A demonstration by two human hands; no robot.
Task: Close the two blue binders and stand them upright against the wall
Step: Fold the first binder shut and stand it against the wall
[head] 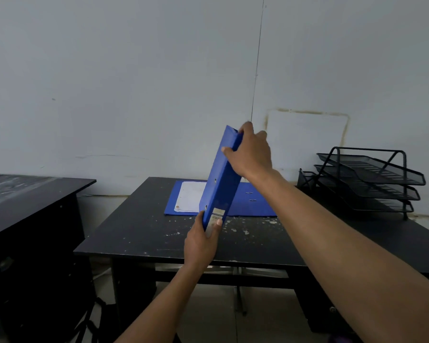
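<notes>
The closed blue binder [221, 177] is flat, stiff and smooth, with a pale paper label near its bottom end. It is up in the air, tilted, over the black table [139, 233]. The left hand [201, 243] is wrapped tight around its bottom end, and the right hand [252, 152] is clamped on its top end. Behind the left hand, a second blue binder [248, 204] lies open and flat on the table, with white paper sheets [191, 196] inside. To the right of the right hand stands a black wire-mesh tray rack [372, 181]; nothing shows in its trays.

Office: black desks [139, 233], mesh paper trays [372, 179].
</notes>
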